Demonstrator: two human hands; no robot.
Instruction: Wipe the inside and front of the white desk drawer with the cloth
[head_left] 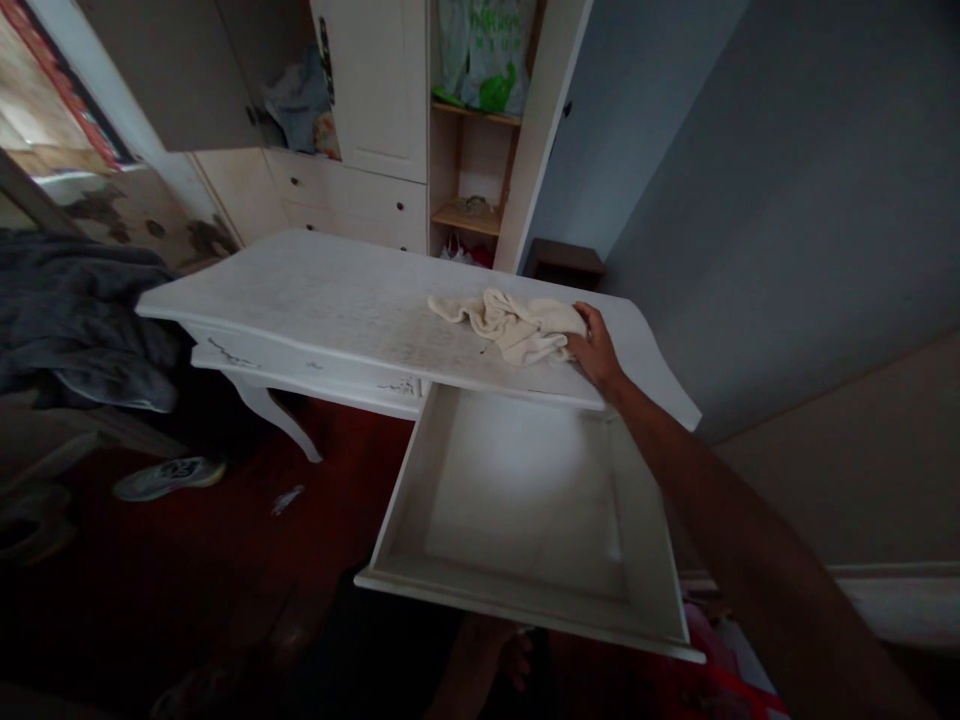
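Observation:
A crumpled cream cloth lies on the white tabletop of a curved-leg desk. At the cloth's right end is my right hand, its fingers closed on the fabric and pressing near the desk's front edge. Below, a white drawer is pulled far out, and its inside looks bare. My left hand is low, under the drawer's front board. Shadow and the drawer hide much of it, so whether its fingers hold anything is unclear. Greyish smudges mark the tabletop left of the cloth.
White cabinets stand behind the desk, one door open beside shelves with plastic bags. Dark clothing is heaped at the left. A shoe rests on the dark red floor. A grey wall rises on the right.

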